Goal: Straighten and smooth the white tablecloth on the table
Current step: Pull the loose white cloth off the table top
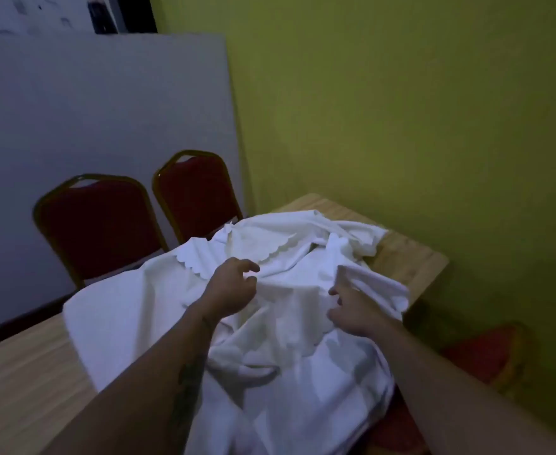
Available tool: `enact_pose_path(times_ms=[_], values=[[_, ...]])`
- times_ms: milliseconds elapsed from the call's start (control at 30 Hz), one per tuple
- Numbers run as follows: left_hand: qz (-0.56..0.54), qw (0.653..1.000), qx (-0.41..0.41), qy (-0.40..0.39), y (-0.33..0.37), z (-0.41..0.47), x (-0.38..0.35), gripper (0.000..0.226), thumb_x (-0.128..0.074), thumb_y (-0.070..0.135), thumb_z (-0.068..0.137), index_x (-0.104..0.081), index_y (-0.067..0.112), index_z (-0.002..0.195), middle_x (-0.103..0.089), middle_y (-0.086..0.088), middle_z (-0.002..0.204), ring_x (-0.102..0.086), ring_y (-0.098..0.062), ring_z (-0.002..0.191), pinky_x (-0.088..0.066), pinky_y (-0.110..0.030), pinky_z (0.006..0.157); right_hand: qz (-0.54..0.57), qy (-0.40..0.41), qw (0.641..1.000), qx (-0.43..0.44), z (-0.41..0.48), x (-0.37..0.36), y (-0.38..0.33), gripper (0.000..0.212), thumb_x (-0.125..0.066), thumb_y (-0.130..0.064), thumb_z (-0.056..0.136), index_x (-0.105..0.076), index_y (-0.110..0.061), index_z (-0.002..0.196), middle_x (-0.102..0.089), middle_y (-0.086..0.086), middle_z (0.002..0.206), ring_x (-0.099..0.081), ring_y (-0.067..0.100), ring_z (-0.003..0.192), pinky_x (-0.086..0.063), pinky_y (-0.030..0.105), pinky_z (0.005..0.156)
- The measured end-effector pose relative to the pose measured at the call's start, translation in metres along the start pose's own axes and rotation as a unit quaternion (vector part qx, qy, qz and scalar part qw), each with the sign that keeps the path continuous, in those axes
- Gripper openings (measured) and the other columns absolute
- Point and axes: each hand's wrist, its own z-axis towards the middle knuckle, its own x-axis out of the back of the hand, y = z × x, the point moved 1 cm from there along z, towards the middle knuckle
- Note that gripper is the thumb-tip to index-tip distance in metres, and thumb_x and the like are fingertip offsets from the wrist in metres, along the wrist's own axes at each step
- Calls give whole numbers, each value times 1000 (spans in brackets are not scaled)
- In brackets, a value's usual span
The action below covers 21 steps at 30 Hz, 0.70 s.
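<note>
No text, label, brand, number or sign can be read anywhere in this view.

A white tablecloth (pixel 158 323) lies bunched and creased over a wooden table (pixel 24 382), its scalloped edge folded back on top. The left hand (pixel 232 285) rests on the rumpled middle with its fingers loosely curled. The right hand (pixel 357 311), near it, touches a raised fold, though whether it grips is unclear. Two red chairs (pixel 99 224) stand behind the table.

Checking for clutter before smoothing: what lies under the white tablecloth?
A wooden table shows bare past the bunched tablecloth, at the far corner and near left. Anything beneath its folds is covered.
</note>
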Motion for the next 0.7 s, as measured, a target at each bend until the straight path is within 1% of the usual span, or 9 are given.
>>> enact_pose_path(times_ms=[67, 167, 300, 400, 500, 533, 600, 667, 700], values=[[36, 999, 9, -7, -5, 18, -16, 35, -57, 21, 90, -64, 23, 124, -54, -6, 132, -50, -24, 121, -40, -34, 102, -12, -6, 1000, -6, 20, -7, 9, 70, -61, -22, 78, -38, -21, 144, -49, 12, 142, -49, 27, 126, -46, 32, 92], [75, 996, 21, -43, -15, 36, -30, 49, -60, 29, 85, -56, 27, 134, -47, -3, 145, -42, -25, 132, -37, -44, 110, -42, -20, 999, -10, 38, -20, 15, 85, -62, -20, 75, -25, -18, 152, -37, 12, 152, -32, 31, 140, -39, 39, 106], [164, 980, 33, -110, -21, 63, -48, 64, -60, 34, 84, -42, 32, 145, -37, -1, 155, -29, -25, 143, -26, -51, 116, -52, -24, 998, -20, 59, -35, 20, 91, -60, -20, 74, -16, -20, 153, -36, 15, 151, -25, 36, 142, -37, 41, 106], [283, 943, 45, -171, -26, 69, -62, 65, -60, 30, 84, -40, 31, 146, -44, -5, 146, -33, -29, 138, -19, -55, 117, -36, -39, 998, -31, 69, -45, 24, 71, -56, -17, 74, -29, -25, 139, -48, 23, 135, -36, 39, 131, -39, 40, 98], [366, 918, 40, -146, -35, 61, -66, 42, -55, 28, 86, -58, 24, 127, -58, -5, 116, -51, -27, 109, -38, -49, 103, -7, -60, 998, -25, 68, -49, 27, 44, -50, -13, 75, -43, -31, 114, -57, 11, 114, -51, 30, 104, -44, 39, 82], [371, 919, 39, -130, -38, 58, -65, 34, -54, 28, 86, -62, 22, 118, -59, -4, 107, -53, -25, 99, -44, -46, 96, -1, -62, 998, -21, 66, -48, 27, 43, -51, -12, 73, -44, -34, 109, -57, 7, 110, -51, 27, 98, -43, 38, 76], [338, 933, 39, -114, -44, 51, -57, 22, -52, 27, 85, -63, 21, 104, -58, -2, 94, -54, -21, 88, -50, -41, 84, -20, -74, 997, -1, 62, -46, 23, 52, -57, -12, 66, -51, -36, 112, -55, 3, 105, -50, 25, 95, -41, 35, 70], [301, 946, 46, -109, -48, 45, -42, 7, -52, 27, 85, -56, 25, 90, -55, 1, 84, -52, -15, 77, -48, -33, 67, -21, -88, 995, 40, 55, -44, 11, 52, -61, -13, 61, -63, -31, 110, -64, 0, 104, -58, 24, 96, -45, 30, 68], [296, 948, 50, -109, -49, 40, -33, 1, -51, 28, 86, -51, 27, 85, -53, 3, 81, -50, -13, 73, -43, -29, 60, -21, -92, 994, 60, 51, -45, 3, 42, -60, -12, 59, -69, -27, 98, -70, -2, 98, -63, 23, 93, -48, 28, 66]])
